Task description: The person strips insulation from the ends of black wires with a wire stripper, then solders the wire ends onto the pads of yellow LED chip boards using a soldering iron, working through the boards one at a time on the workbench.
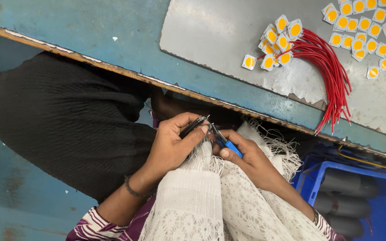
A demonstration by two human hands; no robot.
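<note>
Black wires (194, 126) sit pinched in the left hand (170, 147); the right hand (246, 156) grips a blue-handled wire cutter (225, 142) at their tips. At two o'clock on the surface (112, 35), red wires (331, 71) already carry yellow LED chips (279, 42); loose chips (358, 27) remain unwired.

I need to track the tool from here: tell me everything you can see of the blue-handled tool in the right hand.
The blue-handled tool is small, a cutter or plier by its look; which one cannot be told. Its bright blue grips, seemingly plastic-coated, sit in the right hand, mostly covered by the fingers. Slim metal jaws point up and left, toward the tips of the dark wires pinched in the left hand. Whether the jaws touch the wires is unclear. It is held over white lace cloth, below the blue table edge.
</note>
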